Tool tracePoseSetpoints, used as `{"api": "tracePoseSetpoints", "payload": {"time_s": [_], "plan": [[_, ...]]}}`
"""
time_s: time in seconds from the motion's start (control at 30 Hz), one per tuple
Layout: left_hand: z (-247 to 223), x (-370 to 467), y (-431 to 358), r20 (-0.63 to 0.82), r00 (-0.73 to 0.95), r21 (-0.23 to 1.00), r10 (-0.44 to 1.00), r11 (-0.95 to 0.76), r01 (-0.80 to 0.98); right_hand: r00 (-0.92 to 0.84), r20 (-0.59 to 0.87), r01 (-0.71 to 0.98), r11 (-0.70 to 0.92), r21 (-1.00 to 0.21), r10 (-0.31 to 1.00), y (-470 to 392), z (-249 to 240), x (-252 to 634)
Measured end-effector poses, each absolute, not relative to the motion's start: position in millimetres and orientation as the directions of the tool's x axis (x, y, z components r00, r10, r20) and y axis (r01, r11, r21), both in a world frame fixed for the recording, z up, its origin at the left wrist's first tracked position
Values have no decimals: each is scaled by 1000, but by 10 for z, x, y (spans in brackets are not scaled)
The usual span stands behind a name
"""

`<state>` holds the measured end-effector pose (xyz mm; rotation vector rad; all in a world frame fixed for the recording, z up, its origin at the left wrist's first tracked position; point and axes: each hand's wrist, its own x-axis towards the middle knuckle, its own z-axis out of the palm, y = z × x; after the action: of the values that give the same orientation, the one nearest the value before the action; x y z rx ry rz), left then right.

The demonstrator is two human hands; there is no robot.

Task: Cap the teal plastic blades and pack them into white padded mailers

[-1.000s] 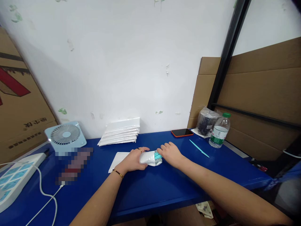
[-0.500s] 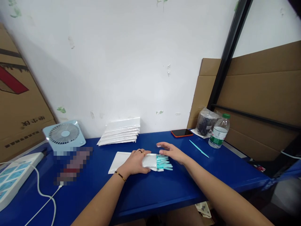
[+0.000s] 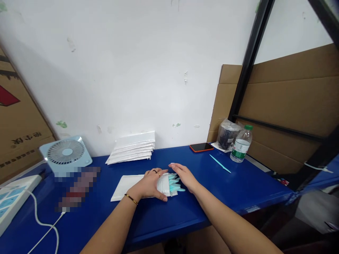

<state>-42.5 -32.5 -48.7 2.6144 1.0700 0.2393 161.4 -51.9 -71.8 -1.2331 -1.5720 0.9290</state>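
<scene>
A white padded envelope [image 3: 124,185] lies flat on the blue table, its mouth facing right. Out of that mouth stick several slim turquoise plastic pieces [image 3: 174,185] that look like eyebrow razors; their inner parts are hidden in the envelope. My left hand [image 3: 152,183] spans the envelope near its mouth, thumb at the near edge and fingers toward the far edge, holding it. Just right of the turquoise ends is my right hand [image 3: 185,176], fingers stretched out and together, cupped beside them; whether it touches them I cannot tell. A single turquoise razor [image 3: 220,163] lies apart to the right.
Against the wall is a stack of white envelopes [image 3: 132,148]. A phone [image 3: 201,147], a plastic-wrapped dark object [image 3: 226,137] and a water bottle [image 3: 241,146] stand at the back right. Leftward are a small fan [image 3: 66,153], a blurred-out item [image 3: 79,190] and a power strip [image 3: 18,201] with cables.
My right hand has come down and lies closer against the turquoise ends, which stick out less. My left thumb has spread away from the fingers. The view has shifted slightly to the right.
</scene>
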Motion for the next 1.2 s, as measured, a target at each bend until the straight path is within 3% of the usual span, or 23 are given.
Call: {"api": "tracePoseSetpoints", "payload": {"time_s": [0.07, 0.17, 0.27, 0.37, 0.53, 0.63, 0.7, 0.8, 0.97, 1.03, 1.1, 1.2], "plan": [[-441, -611, -289, -9, 681, 343, 732, -638, 690, -135, 234, 503, 270, -821, 963, -597, -659, 1838], [-418, -1002, -207, -78, 537, 322, 840, -489, 811, -356, 110, 654, 332, -680, 928, -650, -615, 2155], [-469, -1288, -142, -193, 383, 266, 904, -327, 907, -431, -17, 659, 301, -689, 902, -594, -600, 2227], [-523, -1320, -114, -195, 359, 248, 913, -309, 918, -438, -97, 614, 218, -759, 894, -520, -598, 2058], [-470, -1133, -99, -33, 458, 294, 888, -430, 854, -489, 8, 459, 265, -848, 872, -607, -590, 1832], [-367, -1022, -213, 41, 395, 273, 918, -390, 879, -414, 201, 525, 413, -744, 888, -665, -557, 1925], [-311, -900, -392, 102, 420, 324, 902, -430, 843, -391, 329, 579, 508, -638, 860, -649, -537, 2021], [-333, -600, -745, 198, 582, 386, 789, -609, 693, -551, 332, 582, 638, -505, 766, -565, -552, 2095], [-617, -134, -1088, 261, 645, 62, 718, -679, 731, -674, 315, 575, 742, -344, 669, -448, -641, 2044], [-647, -104, -1119, 325, 650, 2, 687, -688, 726, -690, 320, 557, 758, -338, 650, -478, -582, 2046], [-556, -154, -1152, 431, 622, 38, 654, -702, 711, -661, 376, 549, 761, -346, 649, -567, -428, 2082], [-270, -249, -1248, 641, 461, 207, 613, -717, 666, -557, 535, 567, 761, -315, 636, -768, -90, 2163]]}}
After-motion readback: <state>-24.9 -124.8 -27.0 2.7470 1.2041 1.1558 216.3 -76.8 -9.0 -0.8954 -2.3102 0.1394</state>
